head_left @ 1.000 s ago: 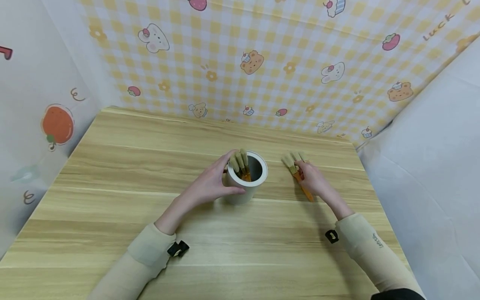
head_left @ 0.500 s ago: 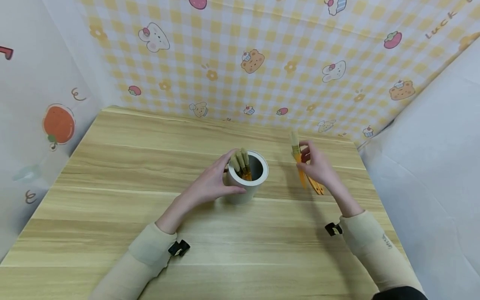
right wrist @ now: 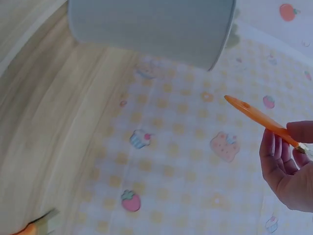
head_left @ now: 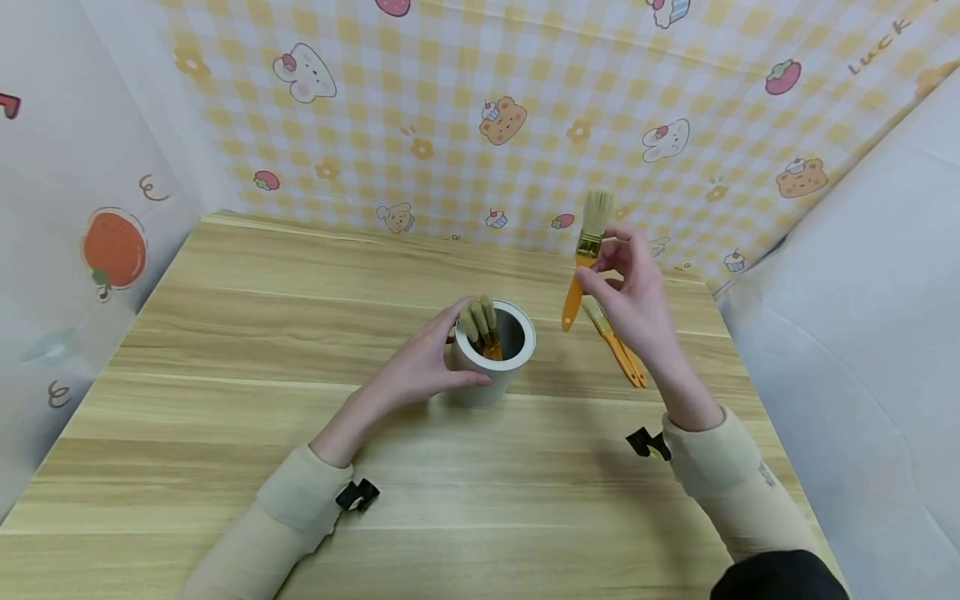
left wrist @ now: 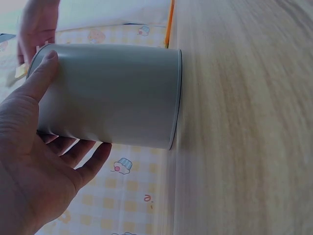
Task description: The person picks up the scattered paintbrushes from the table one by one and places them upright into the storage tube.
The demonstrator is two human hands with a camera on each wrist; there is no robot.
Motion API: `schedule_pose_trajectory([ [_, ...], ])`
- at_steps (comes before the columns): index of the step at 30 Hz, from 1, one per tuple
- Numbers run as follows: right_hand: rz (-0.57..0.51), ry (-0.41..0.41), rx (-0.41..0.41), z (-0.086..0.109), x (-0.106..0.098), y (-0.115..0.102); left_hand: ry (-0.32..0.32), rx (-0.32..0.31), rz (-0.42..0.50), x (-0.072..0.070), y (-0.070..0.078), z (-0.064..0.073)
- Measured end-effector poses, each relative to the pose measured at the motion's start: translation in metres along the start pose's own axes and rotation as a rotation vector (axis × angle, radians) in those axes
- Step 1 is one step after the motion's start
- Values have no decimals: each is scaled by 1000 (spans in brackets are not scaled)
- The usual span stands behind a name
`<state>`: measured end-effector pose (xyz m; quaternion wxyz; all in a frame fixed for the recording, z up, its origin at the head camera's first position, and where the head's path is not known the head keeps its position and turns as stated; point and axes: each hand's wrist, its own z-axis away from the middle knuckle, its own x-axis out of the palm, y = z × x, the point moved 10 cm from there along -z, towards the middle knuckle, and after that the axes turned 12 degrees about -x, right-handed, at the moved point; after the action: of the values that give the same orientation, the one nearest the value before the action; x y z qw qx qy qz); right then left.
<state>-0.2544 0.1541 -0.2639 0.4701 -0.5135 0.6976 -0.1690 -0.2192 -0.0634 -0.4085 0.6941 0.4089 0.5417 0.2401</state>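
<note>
A white cylindrical canister stands upright mid-table, and my left hand grips it around the side near its rim. Several paintbrushes lean inside it, bristles up against the left of the rim. In the left wrist view the thumb and fingers wrap the canister wall. My right hand holds one paintbrush above the table, right of the canister. The thumb and fingers pinch its orange handle, bristles up and handle end down.
More orange-handled paintbrushes lie on the wooden table under the right hand. A yellow checked cloth wall rises behind the table's back edge, with a pale sheet along the right side.
My right hand picked a paintbrush off the pile and raised it up and slightly toward the back, leaving the other brushes on the table. The left hand and canister stayed in place.
</note>
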Motion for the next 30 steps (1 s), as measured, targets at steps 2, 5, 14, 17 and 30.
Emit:
schedule_pose_trajectory([
  [2, -62, 17, -25, -3, 5, -11, 3, 1, -1, -1, 0, 0],
  [5, -122, 27, -70, -7, 13, -23, 10, 3, -8, -1, -1, 0],
  [14, -123, -41, -106, -3, 44, -28, -5, -2, -3, -1, 0, 0],
  [17, -61, -70, -125, 1, 52, -27, -8, -4, -4, 0, 0, 0],
  [30, 94, -156, -199, 14, 73, -13, -9, 1, 0, 1, -2, 0],
])
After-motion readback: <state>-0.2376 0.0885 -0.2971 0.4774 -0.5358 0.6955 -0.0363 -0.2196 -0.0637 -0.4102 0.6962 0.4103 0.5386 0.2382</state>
